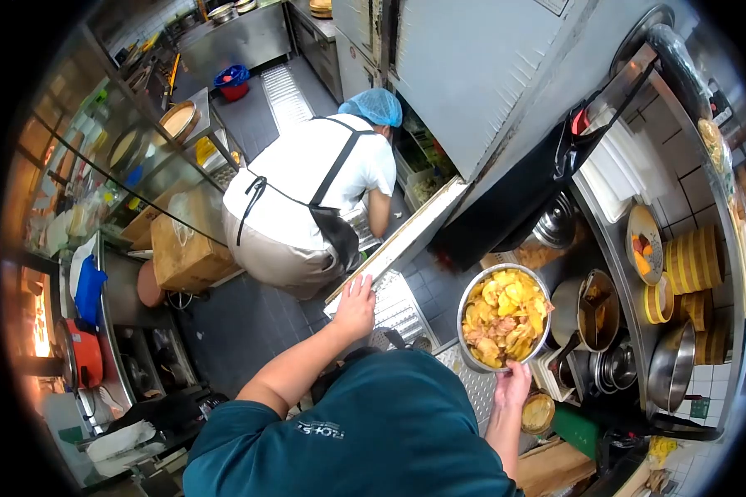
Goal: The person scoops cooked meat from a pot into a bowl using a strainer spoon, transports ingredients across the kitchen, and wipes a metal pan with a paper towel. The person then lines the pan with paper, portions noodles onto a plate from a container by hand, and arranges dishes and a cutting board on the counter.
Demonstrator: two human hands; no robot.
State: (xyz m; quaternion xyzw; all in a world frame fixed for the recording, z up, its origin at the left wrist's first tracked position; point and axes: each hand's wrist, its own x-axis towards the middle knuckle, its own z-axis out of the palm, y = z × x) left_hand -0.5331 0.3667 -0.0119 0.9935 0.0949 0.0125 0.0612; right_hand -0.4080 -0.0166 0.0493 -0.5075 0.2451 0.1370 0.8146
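A round metal bowl full of yellow slices and pinkish-brown pieces is held up right of centre. My right hand grips its lower rim, with the thumb over the edge. Left of centre, my left hand rests on the pale edge of an opened door, its fingers spread. Just beyond that door a co-worker in a white shirt, dark apron and blue hair net bends down towards a low opening with containers inside.
A shelf rack on the right holds a pot, bamboo steamers and a metal bowl. A black apron hangs beside it. At the left stand a cardboard box and a counter with a red pot.
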